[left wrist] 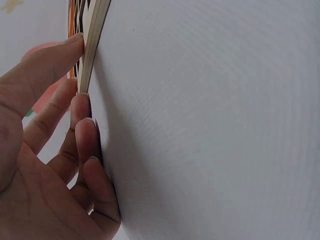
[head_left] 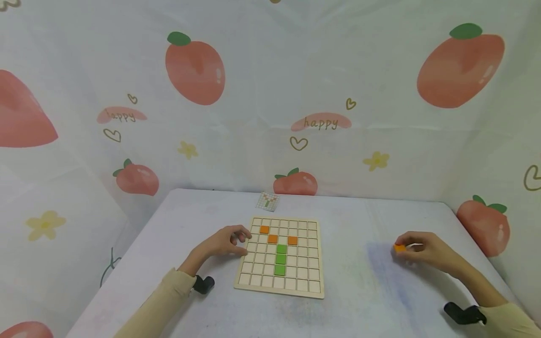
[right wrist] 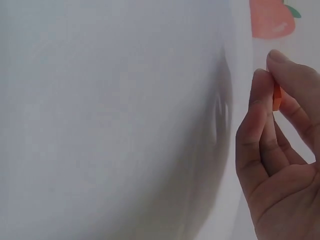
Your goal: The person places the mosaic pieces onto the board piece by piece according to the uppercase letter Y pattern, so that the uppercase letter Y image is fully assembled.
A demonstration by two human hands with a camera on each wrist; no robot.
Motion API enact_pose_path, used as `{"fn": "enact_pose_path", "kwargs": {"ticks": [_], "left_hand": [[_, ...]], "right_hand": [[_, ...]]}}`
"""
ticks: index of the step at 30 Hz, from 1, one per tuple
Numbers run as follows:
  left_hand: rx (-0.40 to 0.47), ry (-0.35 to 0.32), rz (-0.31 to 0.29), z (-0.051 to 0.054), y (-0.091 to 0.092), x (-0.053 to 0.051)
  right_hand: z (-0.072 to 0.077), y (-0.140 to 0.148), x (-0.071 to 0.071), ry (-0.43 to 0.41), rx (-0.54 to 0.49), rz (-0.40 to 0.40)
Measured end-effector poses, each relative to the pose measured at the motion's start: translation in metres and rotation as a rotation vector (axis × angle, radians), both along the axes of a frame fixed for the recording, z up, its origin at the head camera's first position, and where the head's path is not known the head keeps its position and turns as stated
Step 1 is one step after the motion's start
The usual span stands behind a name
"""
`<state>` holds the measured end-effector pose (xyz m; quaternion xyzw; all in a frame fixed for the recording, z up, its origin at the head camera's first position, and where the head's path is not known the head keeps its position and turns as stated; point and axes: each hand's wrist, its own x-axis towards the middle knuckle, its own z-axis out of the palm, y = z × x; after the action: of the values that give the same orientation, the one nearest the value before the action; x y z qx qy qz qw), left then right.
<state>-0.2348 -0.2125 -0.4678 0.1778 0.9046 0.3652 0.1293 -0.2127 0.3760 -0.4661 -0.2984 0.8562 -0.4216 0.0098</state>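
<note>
A pale wooden grid board (head_left: 310, 277) lies flat on the table. Set in its squares are three orange tiles (head_left: 272, 239) and three green tiles (head_left: 281, 259), the green ones in a column. At the board's left edge is my left hand (head_left: 226, 240); its thumb and fingertips touch the rim, and the fingers are loosely bent. In the left wrist view the board's side (left wrist: 90, 55) shows edge-on against the thumb. Well to the right of the board, my right hand (head_left: 424, 251) pinches an orange tile (head_left: 399, 248) between thumb and fingers, mostly covered in the right wrist view.
Behind the board lies a small card (head_left: 267, 201) printed with a grid pattern. The white table (head_left: 346, 263) has bluish stains toward the right. A patterned cloth (head_left: 253, 94) with peaches and hearts hangs around the back and sides.
</note>
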Motion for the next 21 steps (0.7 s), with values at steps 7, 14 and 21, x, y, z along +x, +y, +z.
{"fn": "enact_pose_path", "kwargs": {"ticks": [7,14,21], "left_hand": [[-0.011,-0.002,0.015,-0.001,0.001,-0.001],[-0.012,0.001,0.016,-0.002,0.000,-0.001],[-0.004,0.007,0.003,-0.001,0.000,0.001]], "right_hand": [[0.003,-0.011,-0.002,-0.070,0.018,-0.047],[0.010,-0.026,-0.003,-0.142,0.017,-0.050],[0.007,-0.039,-0.006,-0.138,-0.030,-0.026]]}}
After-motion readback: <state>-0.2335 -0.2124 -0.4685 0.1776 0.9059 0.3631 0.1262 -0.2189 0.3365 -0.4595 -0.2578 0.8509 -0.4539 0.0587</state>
